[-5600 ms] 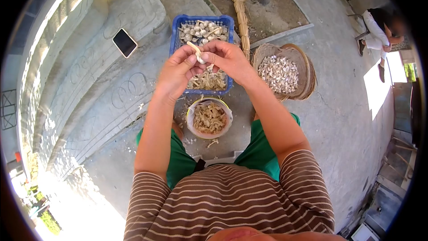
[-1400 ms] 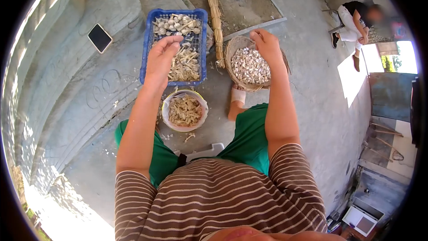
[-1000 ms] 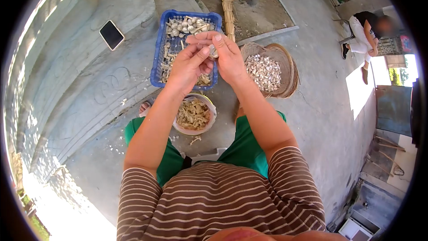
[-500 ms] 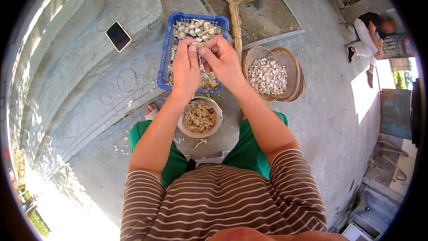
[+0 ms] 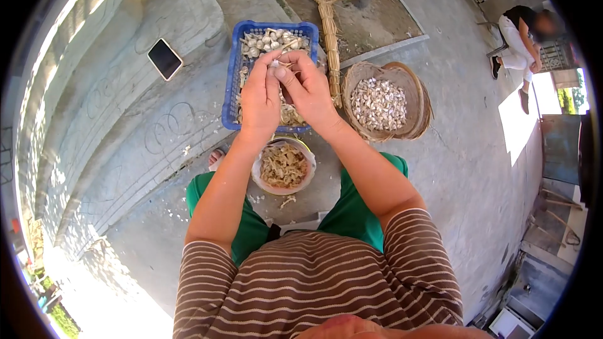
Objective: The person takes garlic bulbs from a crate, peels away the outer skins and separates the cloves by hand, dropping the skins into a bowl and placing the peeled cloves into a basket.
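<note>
Garlic point(image 5: 275, 63) in fingers point(image 5: 303, 61), blue crate point(image 5: 230, 75) below, concrete floor point(image 5: 465, 150), straw broom point(image 5: 330, 31)

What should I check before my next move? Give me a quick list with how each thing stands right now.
1. Garlic piece held: ok, between the left hand and the right hand.
2. Garlic piece free of skin: cannot tell, the hands hide most of it.
3. Wicker basket open for access: ok, off to the right, nothing covering its cloves.
4. Bucket uncovered: ok, its open top shows peelings.
5. Floor free of litter: not ok, scraps lie beside the bucket.
6. Phone away from the hands: ok, over on the concrete to the left.
</note>
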`<state>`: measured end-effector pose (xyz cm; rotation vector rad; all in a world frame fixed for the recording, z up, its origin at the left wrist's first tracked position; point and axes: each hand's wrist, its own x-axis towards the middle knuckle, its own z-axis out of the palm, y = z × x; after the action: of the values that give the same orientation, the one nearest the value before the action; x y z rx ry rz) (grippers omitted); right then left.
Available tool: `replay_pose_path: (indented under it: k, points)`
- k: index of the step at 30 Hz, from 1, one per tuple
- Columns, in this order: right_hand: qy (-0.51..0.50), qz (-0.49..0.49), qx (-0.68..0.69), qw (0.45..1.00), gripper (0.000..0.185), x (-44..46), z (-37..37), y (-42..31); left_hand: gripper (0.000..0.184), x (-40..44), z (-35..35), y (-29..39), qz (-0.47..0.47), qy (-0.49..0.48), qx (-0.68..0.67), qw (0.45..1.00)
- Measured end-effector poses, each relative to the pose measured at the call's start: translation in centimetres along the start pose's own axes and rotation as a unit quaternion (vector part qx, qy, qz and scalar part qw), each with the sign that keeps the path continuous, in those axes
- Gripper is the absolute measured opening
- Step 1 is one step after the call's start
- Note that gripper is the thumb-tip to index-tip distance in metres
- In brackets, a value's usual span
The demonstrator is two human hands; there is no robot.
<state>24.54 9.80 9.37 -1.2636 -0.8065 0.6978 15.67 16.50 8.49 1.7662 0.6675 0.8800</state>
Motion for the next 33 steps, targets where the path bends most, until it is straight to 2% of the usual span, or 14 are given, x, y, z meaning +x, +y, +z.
replay_pose_path:
  k: [3, 6, 8, 12, 14, 16, 20, 21, 22, 23, 25, 26, 28, 33]
  points:
    - [0.003, -0.02, -0.092, 0.996, 0.017, -0.1, 0.0, 0.6, 0.028, -0.3, 0.3, 0.6, 0.025, 0.029, 0.055, 0.998]
    - [0.019, -0.135, -0.155, 0.979, 0.019, -0.2, 0.2, 0.8, 0.031, -0.4, 0.2, 0.8, 0.026, 0.035, 0.065, 0.997]
    - [-0.031, 0.033, -0.001, 0.999, 0.022, -0.5, 0.0, 0.3, 0.031, -0.3, 0.2, 0.7, 0.027, 0.04, 0.061, 0.997]
    - [-0.043, 0.08, 0.048, 0.995, 0.022, -0.4, -0.5, 0.2, 0.03, -0.3, 0.2, 0.5, -0.005, 0.034, 0.022, 0.999]
    - [-0.05, 0.136, 0.238, 0.96, 0.02, -0.1, -1.0, 1.0, 0.029, -0.4, 0.3, 0.5, -0.029, 0.028, 0.0, 0.999]
    - [-0.044, 0.152, 0.291, 0.943, 0.02, 0.1, -1.2, 0.9, 0.026, -0.2, 0.2, 0.0, -0.14, 0.025, -0.208, 0.968]
    - [0.001, 0.189, 0.351, 0.917, 0.019, 0.8, -1.2, 0.4, 0.021, 0.9, -0.5, -2.5, -0.161, 0.025, -0.134, 0.978]
    - [0.001, 0.19, 0.351, 0.917, 0.019, 0.9, -1.2, 0.2, 0.02, 1.7, -0.8, -3.4, 0.037, 0.059, 0.032, 0.997]
    - [0.007, 0.191, 0.303, 0.934, 0.018, 0.9, -1.2, 0.0, 0.02, 2.0, -0.9, -4.1, 0.232, 0.088, 0.195, 0.949]
    - [0.013, 0.193, 0.254, 0.948, 0.017, 0.9, -1.2, 0.0, 0.02, 1.7, -1.0, -4.8, 0.23, 0.088, 0.196, 0.949]
    - [-0.009, 0.156, 0.177, 0.972, 0.015, 0.9, -1.7, 0.6, 0.022, 1.5, -1.5, -2.4, 0.107, 0.022, 0.091, 0.99]
    - [-0.03, 0.115, 0.097, 0.988, 0.012, 0.8, -1.8, 0.8, 0.022, 1.3, -1.4, -2.2, 0.106, 0.022, 0.093, 0.99]
    - [-0.029, 0.088, 0.012, 0.996, 0.011, 0.7, -1.5, 0.8, 0.023, 1.0, -1.0, -1.9, -0.078, -0.07, 0.034, 0.994]
    - [-0.03, 0.071, -0.064, 0.995, 0.009, 0.4, -1.7, 0.6, 0.014, 0.5, -0.1, -2.1, -0.099, -0.058, -0.057, 0.992]
